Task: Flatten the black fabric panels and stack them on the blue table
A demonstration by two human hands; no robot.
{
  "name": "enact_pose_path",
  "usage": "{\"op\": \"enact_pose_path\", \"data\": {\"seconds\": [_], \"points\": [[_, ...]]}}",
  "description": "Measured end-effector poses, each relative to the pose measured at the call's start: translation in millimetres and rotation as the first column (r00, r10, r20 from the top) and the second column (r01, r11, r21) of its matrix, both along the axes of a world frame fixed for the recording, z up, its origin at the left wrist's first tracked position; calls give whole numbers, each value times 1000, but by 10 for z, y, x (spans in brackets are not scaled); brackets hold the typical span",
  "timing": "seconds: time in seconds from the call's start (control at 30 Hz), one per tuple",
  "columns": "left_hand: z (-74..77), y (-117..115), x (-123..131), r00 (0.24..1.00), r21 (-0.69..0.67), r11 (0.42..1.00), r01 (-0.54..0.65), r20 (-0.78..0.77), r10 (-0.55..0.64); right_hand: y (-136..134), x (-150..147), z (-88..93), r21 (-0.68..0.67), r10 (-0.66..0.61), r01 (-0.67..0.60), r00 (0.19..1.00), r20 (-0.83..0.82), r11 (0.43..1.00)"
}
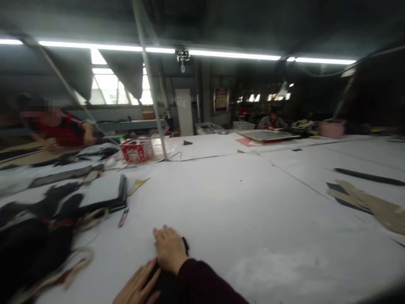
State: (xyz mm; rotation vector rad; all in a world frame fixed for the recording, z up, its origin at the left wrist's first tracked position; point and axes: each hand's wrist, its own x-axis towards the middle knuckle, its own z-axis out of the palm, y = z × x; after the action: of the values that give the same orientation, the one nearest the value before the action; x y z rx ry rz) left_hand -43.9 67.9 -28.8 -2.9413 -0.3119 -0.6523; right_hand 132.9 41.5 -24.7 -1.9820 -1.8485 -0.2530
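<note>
A piece of black fabric [171, 288] lies at the near edge of the white table, partly hidden by my hands and sleeve. My left hand [139, 283] rests flat on its left side with the fingers spread. Just beyond, my right hand [171, 248] presses down at the far end of the fabric, its fingers stretched forward and slightly blurred. A small black bit of the fabric shows beside the right wrist. A dark maroon sleeve covers my right forearm.
Dark garments [34, 240] with cords heap on the left, beside a folded stack [103, 192] and a pink snips-like tool [123, 218]. Behind stand a red patterned box [137, 150] and a pole [155, 97]. Beige cloth pieces [373, 200] lie right. Two people work farther off.
</note>
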Motion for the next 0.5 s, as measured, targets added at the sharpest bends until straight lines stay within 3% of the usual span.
{"op": "enact_pose_path", "data": {"seconds": [0.13,0.23,0.33,0.5], "points": [[140,-35,-126,982,-164,981,-100,-176,71,106,-40,-67,-28,49,-52,994,-94,998],[225,17,-150,982,-340,932,-123,-178,65,220,-60,-185,-44,85,-91,989,-119,995],[244,79,-126,991,-497,858,-131,-101,93,249,-69,-236,-48,89,-95,990,-106,994],[141,208,37,912,-666,714,-218,122,392,263,-71,-253,-49,86,-89,994,-61,995]]}}
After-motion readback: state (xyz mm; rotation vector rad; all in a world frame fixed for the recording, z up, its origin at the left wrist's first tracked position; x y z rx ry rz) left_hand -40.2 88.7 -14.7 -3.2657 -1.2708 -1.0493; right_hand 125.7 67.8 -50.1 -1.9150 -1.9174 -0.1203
